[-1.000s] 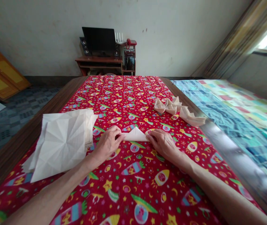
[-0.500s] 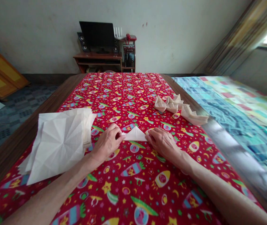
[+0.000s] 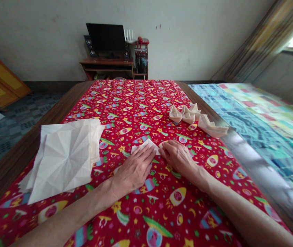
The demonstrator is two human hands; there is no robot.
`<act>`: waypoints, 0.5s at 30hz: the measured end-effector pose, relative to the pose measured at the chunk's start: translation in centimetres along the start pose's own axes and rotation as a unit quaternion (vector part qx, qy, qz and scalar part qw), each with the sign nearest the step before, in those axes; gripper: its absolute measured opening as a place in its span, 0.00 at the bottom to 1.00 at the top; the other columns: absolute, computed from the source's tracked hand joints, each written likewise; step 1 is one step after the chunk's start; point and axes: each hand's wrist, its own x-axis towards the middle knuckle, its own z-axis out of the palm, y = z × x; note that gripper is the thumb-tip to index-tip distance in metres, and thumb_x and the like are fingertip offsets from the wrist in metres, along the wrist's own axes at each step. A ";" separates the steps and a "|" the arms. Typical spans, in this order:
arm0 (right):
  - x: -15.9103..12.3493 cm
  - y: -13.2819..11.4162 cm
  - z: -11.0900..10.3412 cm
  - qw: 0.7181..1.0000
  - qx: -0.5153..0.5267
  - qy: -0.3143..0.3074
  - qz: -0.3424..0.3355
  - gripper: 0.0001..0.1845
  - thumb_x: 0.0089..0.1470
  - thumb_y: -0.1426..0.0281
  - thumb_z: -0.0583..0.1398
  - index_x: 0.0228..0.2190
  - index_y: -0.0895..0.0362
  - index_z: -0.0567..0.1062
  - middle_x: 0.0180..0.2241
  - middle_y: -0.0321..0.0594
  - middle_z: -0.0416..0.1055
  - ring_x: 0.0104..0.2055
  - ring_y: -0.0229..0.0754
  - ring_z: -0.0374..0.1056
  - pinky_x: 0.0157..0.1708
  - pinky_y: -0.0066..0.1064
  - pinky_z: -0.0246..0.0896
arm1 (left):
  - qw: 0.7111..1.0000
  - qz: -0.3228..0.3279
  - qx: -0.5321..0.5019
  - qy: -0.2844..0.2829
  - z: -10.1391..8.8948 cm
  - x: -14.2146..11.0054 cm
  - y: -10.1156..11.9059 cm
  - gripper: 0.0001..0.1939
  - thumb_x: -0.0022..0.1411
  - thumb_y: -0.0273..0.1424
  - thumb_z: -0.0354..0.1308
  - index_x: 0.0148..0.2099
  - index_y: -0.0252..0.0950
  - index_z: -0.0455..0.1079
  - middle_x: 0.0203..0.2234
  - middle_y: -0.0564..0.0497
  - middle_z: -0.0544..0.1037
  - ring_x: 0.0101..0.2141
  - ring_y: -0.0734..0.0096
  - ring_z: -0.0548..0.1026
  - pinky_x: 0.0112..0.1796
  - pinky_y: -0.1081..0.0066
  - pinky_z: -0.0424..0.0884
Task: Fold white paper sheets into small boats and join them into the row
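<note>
A small white folded paper point(image 3: 148, 141) with a pointed peak lies on the red patterned cloth point(image 3: 141, 103). My left hand point(image 3: 135, 168) rests flat on it, fingers stretched out together and covering its middle. At the paper's right end, my right hand point(image 3: 176, 154) has thumb and fingers pinched on the tip. Left of my hands sits a stack of creased white paper sheets point(image 3: 61, 161). Several folded paper boats point(image 3: 187, 115) stand at the right, beyond my right hand, with a nested group of them point(image 3: 210, 127) nearest the table's edge.
The cloth covers a dark wooden table, its bare edge point(image 3: 56, 106) showing along both sides. A bed with checked covers point(image 3: 239, 116) adjoins on the right. At the far wall stands a desk with a monitor point(image 3: 106, 37) and a red telephone point(image 3: 142, 41).
My left hand has let go of the paper's left end and moved right, now flat over its middle. My right hand keeps its pinch. The view has tilted slightly.
</note>
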 end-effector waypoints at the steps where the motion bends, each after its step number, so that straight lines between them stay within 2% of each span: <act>1: 0.0 -0.1 0.0 1.000 0.000 -0.002 0.000 0.13 0.60 0.68 0.54 0.23 0.56 0.68 0.24 0.37 0.67 0.28 0.37 0.62 0.29 0.28 0.47 | 1.000 -0.001 0.004 0.000 0.1 -0.1 0.1 0.25 0.67 0.32 0.46 0.64 0.31 0.53 0.63 0.42 0.56 0.64 0.59 0.49 0.62 0.57 0.51; 4: 0.1 -0.2 -0.2 1.000 0.002 -0.008 0.004 0.13 0.59 0.68 0.55 0.23 0.57 0.69 0.24 0.37 0.68 0.28 0.37 0.62 0.28 0.28 0.47 | 1.000 0.005 0.017 -0.004 0.1 -0.1 0.2 0.27 0.67 0.37 0.46 0.64 0.32 0.53 0.63 0.42 0.55 0.64 0.57 0.48 0.62 0.55 0.50; 9: 0.0 0.0 -0.6 0.999 -0.014 -0.015 0.040 0.14 0.59 0.65 0.55 0.23 0.56 0.69 0.23 0.37 0.69 0.26 0.37 0.62 0.26 0.29 0.46 | 1.000 0.013 0.016 0.003 0.2 -0.1 0.1 0.25 0.68 0.37 0.46 0.64 0.34 0.54 0.63 0.44 0.56 0.64 0.58 0.48 0.61 0.54 0.51; 12: -0.4 0.0 -1.0 0.997 -0.041 0.011 0.068 0.11 0.58 0.65 0.56 0.26 0.55 0.71 0.26 0.39 0.71 0.28 0.40 0.64 0.25 0.30 0.49 | 1.000 0.011 0.013 0.008 0.2 -0.1 0.1 0.25 0.68 0.37 0.45 0.64 0.35 0.54 0.63 0.43 0.57 0.64 0.58 0.49 0.61 0.54 0.51; 13: -0.6 -0.1 -1.1 0.997 -0.043 0.027 0.056 0.09 0.58 0.67 0.56 0.29 0.55 0.72 0.28 0.41 0.72 0.30 0.42 0.65 0.26 0.30 0.52 | 1.000 0.010 0.011 0.007 0.2 -0.1 0.1 0.25 0.68 0.37 0.45 0.64 0.34 0.54 0.63 0.43 0.57 0.64 0.58 0.49 0.61 0.54 0.51; 15: -1.1 -0.7 -1.3 0.998 -0.022 0.051 -0.008 0.08 0.59 0.71 0.54 0.35 0.56 0.73 0.35 0.44 0.74 0.37 0.45 0.67 0.33 0.33 0.59 | 1.000 0.009 0.009 0.003 0.1 -0.2 0.1 0.25 0.68 0.37 0.45 0.63 0.34 0.54 0.63 0.42 0.57 0.64 0.58 0.48 0.61 0.54 0.50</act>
